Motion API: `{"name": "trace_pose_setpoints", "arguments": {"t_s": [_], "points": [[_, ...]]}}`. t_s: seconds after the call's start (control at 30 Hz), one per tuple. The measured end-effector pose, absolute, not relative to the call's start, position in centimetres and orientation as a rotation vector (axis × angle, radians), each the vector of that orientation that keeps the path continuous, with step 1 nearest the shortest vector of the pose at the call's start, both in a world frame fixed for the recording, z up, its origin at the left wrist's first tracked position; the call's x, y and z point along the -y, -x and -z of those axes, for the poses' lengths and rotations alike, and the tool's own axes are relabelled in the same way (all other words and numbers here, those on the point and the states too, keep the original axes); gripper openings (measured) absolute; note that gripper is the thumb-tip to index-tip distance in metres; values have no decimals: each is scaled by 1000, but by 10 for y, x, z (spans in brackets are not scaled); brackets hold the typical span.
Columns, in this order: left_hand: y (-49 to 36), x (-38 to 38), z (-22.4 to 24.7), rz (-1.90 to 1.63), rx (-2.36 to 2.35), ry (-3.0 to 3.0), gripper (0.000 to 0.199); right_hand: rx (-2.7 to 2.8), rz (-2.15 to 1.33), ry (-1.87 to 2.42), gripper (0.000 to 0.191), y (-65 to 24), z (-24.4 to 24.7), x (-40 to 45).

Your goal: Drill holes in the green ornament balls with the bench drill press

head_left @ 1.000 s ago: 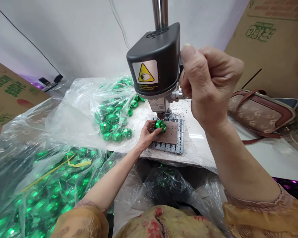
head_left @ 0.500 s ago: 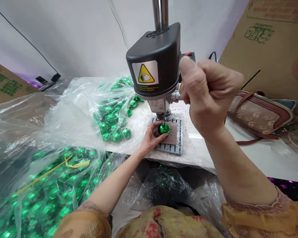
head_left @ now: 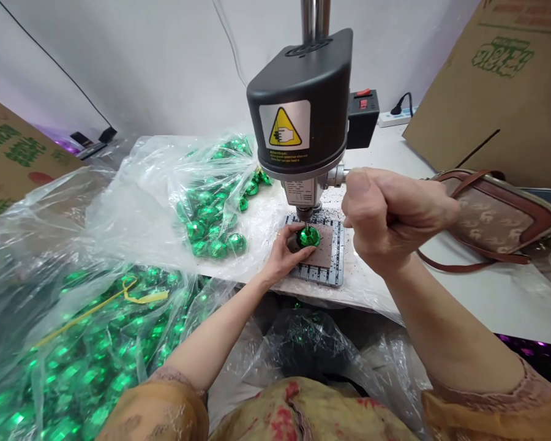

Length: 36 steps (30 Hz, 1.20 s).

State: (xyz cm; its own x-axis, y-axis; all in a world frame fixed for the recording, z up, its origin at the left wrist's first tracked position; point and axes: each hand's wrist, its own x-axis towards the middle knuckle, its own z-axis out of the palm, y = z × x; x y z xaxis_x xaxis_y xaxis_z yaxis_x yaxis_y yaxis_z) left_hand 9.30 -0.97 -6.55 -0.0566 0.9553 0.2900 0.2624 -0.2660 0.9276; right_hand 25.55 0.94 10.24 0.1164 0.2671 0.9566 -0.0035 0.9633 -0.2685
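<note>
Between the thumb and fingers of my left hand (head_left: 284,252) is a shiny faceted green ball (head_left: 309,237), held on a brown board (head_left: 319,256) over the slotted metal base (head_left: 336,269) of a small drill press (head_left: 298,104). The bit comes down onto the top of the ball; how deep it sits I cannot tell. My right hand (head_left: 386,214) is closed in a fist round the press's feed lever, whose hub (head_left: 336,176) shows beside the fingers while the grip itself is hidden. Dark shavings are scattered round the base.
More green balls (head_left: 215,229) lie left of the press, partly under clear plastic (head_left: 133,196). A large bag of green balls (head_left: 92,349) fills the lower left. At right are a switch box (head_left: 363,119), a power strip (head_left: 392,117), a handbag (head_left: 500,211) and a cardboard box (head_left: 491,79).
My right hand has come down with the lever, uncovering the switch box. The left hand keeps the ball under the bit. The whole view has shifted slightly.
</note>
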Motion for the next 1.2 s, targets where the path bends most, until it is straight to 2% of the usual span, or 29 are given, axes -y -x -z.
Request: {"name": "trace_pose_setpoints", "arguments": {"t_s": [0.23,0.4,0.6,0.83,1.2], "points": [[-96,12,64,-1396,-1300,-1535,51,1341,-344,382,48,-252,-127,-14],[-97,10,71,-1403,-1228,-1510,52,1326,-413,301,49,-249,-145,-34],[-102,10,70,-1428,-1263,-1516,49,1270,-402,235,49,-247,-138,-30],[-106,15,70,-1474,-1462,-1525,49,1330,-451,458,47,-252,-128,-8],[-84,3,69,-1331,-1247,-1445,58,1393,-337,497,47,-254,-133,-6]]}}
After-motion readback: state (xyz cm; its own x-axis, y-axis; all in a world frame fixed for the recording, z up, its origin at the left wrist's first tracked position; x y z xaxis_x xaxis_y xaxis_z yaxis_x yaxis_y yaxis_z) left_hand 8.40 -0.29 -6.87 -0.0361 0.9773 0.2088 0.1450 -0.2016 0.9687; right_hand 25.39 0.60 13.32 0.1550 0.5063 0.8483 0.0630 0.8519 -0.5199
